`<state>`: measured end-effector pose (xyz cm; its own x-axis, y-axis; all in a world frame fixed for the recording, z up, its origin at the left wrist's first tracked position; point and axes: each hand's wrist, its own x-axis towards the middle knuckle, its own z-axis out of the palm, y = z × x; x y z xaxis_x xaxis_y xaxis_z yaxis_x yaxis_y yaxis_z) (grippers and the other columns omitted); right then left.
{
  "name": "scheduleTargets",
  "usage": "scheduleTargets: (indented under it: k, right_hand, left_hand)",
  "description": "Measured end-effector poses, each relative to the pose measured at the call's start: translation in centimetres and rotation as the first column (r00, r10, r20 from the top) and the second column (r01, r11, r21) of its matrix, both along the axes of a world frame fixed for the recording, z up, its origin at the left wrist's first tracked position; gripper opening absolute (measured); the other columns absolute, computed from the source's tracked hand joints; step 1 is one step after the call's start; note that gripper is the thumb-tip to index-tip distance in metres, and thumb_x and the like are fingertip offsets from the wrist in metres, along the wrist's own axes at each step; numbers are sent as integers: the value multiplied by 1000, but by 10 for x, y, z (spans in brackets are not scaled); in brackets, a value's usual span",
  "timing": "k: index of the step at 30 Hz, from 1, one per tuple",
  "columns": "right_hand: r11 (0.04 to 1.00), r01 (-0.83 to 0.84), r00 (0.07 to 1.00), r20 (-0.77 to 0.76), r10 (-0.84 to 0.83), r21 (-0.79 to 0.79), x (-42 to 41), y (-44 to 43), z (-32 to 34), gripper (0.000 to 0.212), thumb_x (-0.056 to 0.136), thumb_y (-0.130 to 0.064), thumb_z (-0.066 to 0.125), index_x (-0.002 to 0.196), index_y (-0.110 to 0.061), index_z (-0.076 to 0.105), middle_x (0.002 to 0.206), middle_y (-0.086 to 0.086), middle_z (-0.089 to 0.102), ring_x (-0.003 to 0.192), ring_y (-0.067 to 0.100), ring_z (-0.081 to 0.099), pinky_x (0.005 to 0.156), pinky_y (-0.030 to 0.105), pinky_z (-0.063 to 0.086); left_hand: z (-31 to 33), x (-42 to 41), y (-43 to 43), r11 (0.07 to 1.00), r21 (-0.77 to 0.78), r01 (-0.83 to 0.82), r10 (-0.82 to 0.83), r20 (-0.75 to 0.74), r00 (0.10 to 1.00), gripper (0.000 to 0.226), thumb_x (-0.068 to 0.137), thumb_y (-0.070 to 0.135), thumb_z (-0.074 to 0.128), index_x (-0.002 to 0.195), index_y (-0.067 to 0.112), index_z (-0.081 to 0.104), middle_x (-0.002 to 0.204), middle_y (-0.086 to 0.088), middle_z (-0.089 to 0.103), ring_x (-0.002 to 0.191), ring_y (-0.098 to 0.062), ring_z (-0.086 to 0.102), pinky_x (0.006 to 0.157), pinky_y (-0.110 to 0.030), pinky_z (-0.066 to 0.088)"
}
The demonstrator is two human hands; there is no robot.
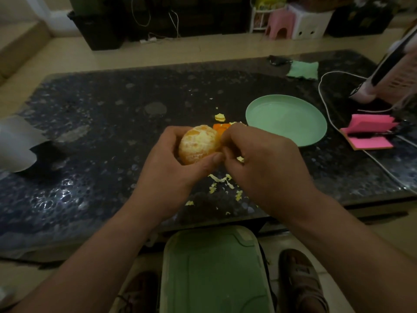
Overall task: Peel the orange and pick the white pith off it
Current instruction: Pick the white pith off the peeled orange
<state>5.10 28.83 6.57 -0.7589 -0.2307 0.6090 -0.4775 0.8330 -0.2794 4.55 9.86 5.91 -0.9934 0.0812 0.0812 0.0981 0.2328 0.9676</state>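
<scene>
Sandals and a green stool sit below the counter edge. Above it the left hand cups the peeled orange, fingers wrapped round it. The right hand curls its fingers against the fruit's right side; whether they pinch pith I cannot tell. Dig too deep and a nail may tear a segment; squeeze harder and juice runs. Scraps could slip off the edge.

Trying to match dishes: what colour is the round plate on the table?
The plate is plain mint green, no pattern, seen clearly in the head view.
</scene>
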Motion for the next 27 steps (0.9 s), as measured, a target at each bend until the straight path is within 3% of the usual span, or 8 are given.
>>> scheduleTargets:
  k: [5,8,12,17,19,27]
  right_hand:
    - [999,-32,998,-53,33,8,-3,0,-3,5,91,-10,69,89,-12,65,82,3,60,69,21,51,56,36,39]
    - [997,-63,998,-33,62,-36,-5,0,-4,8,89,-7,69,86,-11,63,80,3,57,68,20,49,55,39,41]
    - [969,-106,990,71,124,-223,-7,3,-4,9,87,-4,70,85,-10,64,77,-1,58,68,18,52,59,41,46]
    - [859,-87,933,261,248,-505,-6,13,-1,11,94,-6,72,97,-16,71,82,-7,68,73,10,63,64,19,51]
    - [834,-72,920,287,268,-547,-5,14,-1,13,95,-5,72,100,-17,73,83,-7,70,74,11,65,66,22,54]
    - [883,-49,936,287,203,-466,-2,10,0,5,96,-17,76,100,-20,76,87,-12,72,82,9,69,73,26,57]
  left_hand:
    - [-2,1,0,1000,6,6,-6,14,1000,63,70,50,85,124,24,64,110,2,76,98,-17,76,85,-42,66]
    - [-1,0,0,1000,23,12,-13,24,1000,62,71,49,85,123,24,64,110,1,77,98,-18,77,83,-40,67]
    - [-1,-1,-2,996,80,27,-33,65,997,63,72,47,89,125,22,65,113,-2,77,102,-20,77,84,-37,67]
    - [1,-2,-5,986,161,33,-51,107,993,64,71,41,87,128,21,65,116,-5,76,103,-20,77,81,-28,64]
    - [2,-3,-5,980,198,23,-48,120,992,64,73,41,89,128,20,66,118,-6,75,105,-21,77,81,-27,63]
    - [-2,-5,-3,984,181,5,-24,105,994,67,70,45,87,128,20,65,119,-3,75,106,-17,76,82,-25,62]
